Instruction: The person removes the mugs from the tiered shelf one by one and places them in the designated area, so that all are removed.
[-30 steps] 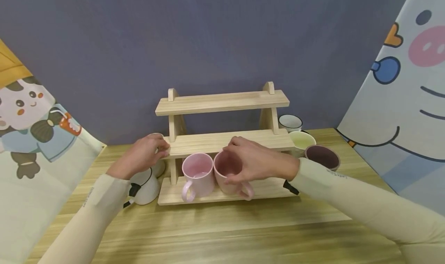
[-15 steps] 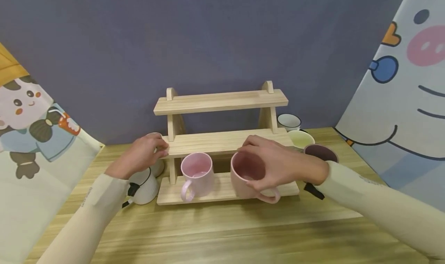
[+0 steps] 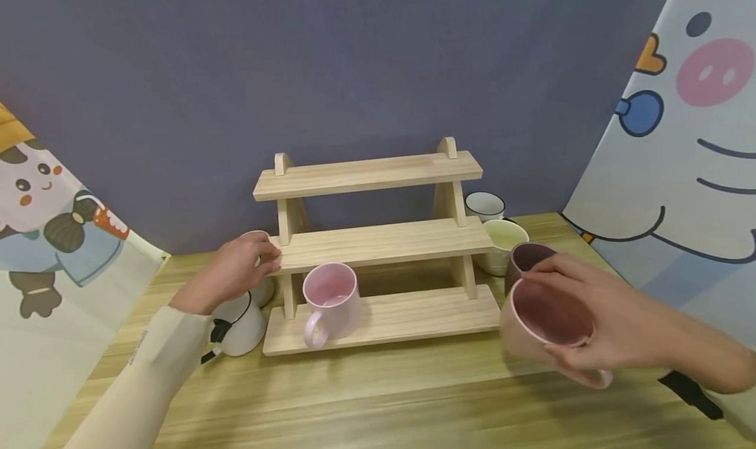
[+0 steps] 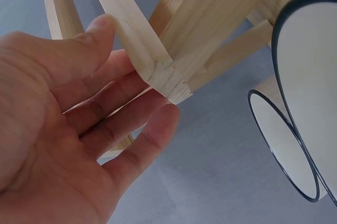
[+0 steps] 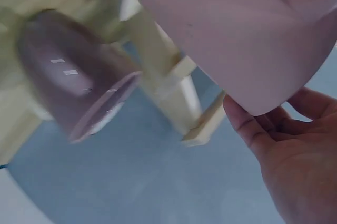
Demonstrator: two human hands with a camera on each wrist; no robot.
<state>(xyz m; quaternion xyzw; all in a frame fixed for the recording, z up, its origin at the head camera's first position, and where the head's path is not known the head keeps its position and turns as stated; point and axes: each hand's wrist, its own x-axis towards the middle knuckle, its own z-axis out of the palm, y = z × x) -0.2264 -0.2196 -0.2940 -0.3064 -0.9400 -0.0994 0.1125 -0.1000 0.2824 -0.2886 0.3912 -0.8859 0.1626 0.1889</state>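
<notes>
In the head view a three-tier wooden shelf (image 3: 384, 242) stands at the middle of the table. My left hand (image 3: 227, 275) grips the left end of its middle tier. The left wrist view shows that hand (image 4: 79, 113) with thumb and fingers around the wooden end (image 4: 139, 34). To the right of the shelf, my right hand (image 3: 614, 311) holds a pink mug (image 3: 522, 337) by the rim, handle toward me. In the right wrist view this mug (image 5: 226, 29) hides part of the shelf. A lighter pink mug (image 3: 341, 314) sits on the bottom tier, left side.
Behind the held mug stands a dark mauve mug (image 3: 515, 262), beside a pale green mug (image 3: 495, 262) and a black-rimmed white mug (image 3: 485, 205). White mugs (image 3: 245, 331) crowd the shelf's left side, partly behind my left hand. A grey-blue backdrop (image 3: 366, 62) rises behind.
My right hand has carried the pink mug rightward from the bottom tier, off the shelf. The lighter pink mug stays on that tier, and my left hand keeps its grip on the middle tier.
</notes>
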